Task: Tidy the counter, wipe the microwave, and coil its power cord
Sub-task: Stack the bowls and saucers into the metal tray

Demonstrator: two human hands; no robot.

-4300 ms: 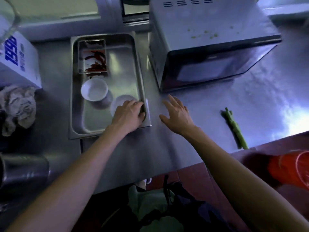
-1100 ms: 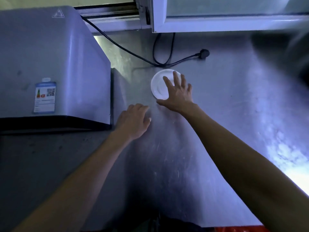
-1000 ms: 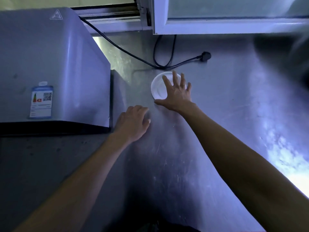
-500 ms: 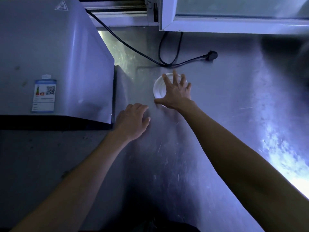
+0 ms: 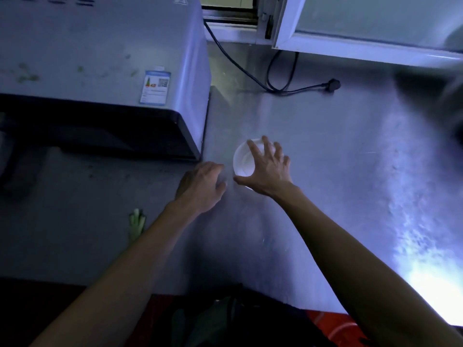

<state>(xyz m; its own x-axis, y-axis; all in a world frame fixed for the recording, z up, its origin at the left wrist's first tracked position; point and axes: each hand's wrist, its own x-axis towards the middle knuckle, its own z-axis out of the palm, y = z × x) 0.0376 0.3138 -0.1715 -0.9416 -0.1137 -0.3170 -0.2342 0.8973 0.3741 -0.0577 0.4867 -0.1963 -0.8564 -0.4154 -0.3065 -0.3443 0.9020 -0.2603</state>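
Steel counter (image 5: 338,171): microwave (image 5: 100,71), bowl (image 5: 243,160), cord (image 5: 250,73).

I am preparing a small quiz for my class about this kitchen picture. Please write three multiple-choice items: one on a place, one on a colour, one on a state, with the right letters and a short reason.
1. Where does the plug of the power cord lie?
A. on the counter, right of the microwave
B. on top of the microwave
C. in the bowl

2. What colour is the bowl?
A. red
B. white
C. black

3. What is the right hand doing?
A. resting flat on the microwave
B. pulling the cord
C. holding the bowl from above

Answers:
1. A, the plug rests unplugged on the bare steel counter, beyond the microwave.
2. B, the bowl shows bright white under the fingers.
3. C, its fingers and thumb curl round the rim, while the left hand rests beside it on the counter.
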